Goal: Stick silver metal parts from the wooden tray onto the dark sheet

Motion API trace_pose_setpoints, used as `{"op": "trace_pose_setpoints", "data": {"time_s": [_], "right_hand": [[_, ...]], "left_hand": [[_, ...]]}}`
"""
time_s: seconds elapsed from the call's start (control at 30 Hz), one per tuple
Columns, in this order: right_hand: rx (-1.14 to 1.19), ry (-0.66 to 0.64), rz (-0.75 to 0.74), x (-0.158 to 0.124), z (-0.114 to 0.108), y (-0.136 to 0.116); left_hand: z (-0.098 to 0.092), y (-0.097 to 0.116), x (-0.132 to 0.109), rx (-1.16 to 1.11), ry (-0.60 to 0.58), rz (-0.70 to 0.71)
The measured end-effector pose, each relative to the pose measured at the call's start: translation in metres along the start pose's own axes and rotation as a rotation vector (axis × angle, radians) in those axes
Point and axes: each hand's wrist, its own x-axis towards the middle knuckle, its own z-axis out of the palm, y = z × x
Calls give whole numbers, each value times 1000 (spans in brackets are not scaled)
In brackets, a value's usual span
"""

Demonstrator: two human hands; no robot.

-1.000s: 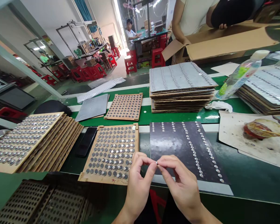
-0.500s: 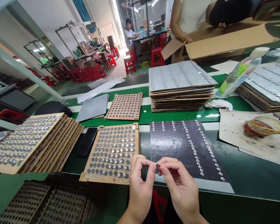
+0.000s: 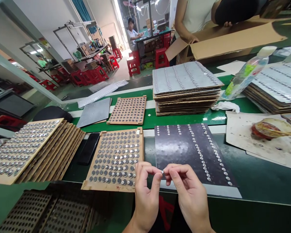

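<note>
My left hand (image 3: 147, 191) and my right hand (image 3: 191, 191) meet fingertip to fingertip, both closed in a pinch. Between them is a small shiny metal piece (image 3: 162, 172), mostly covered by the fingers, like a button or cap. Just left of my hands lies a wooden board (image 3: 99, 185) with rows of grey discs, several topped by small silver pieces. Beyond my right hand is a dark sheet (image 3: 172, 150) with silver round pieces in lines; two lines run its full length and three are short.
Stacked boards with metal pieces (image 3: 46, 155) and a black phone (image 3: 89, 149) are at left. Behind are another disc board (image 3: 128, 110) and a tall stack of sheets (image 3: 188, 103). A bottle (image 3: 249, 72) and a stained bowl (image 3: 273, 129) stand right. A co-worker handles a cardboard box (image 3: 237, 42).
The fingers of my right hand have shifted slightly around the small metal piece. My left hand keeps nearly the same pinch. The whole view has moved a little.
</note>
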Motion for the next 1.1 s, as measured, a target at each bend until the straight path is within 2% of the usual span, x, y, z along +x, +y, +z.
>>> {"op": "trace_pose_setpoints", "data": {"time_s": [0.23, 0.33, 0.43, 0.6, 0.87, 1.1], "right_hand": [[-32, -14, 3, 3, -1, -2], [36, -16, -4, 4, -2, 1], [98, -52, -20, 3, -5, 4], [-50, -130, -80, 1, -7, 4], [-191, -88, -180, -3, -4, 9], [-121, -85, -127, -5, -2, 12]], "left_hand": [[-1, 1, 0, -29, -63, -31], [-1, 2, 0, -37, -83, -38], [0, 3, 0, -56, -70, -62], [3, 2, -1, -82, -45, -81], [5, 6, 0, -96, 6, -133], [6, 13, 3, -174, 27, -197]]}}
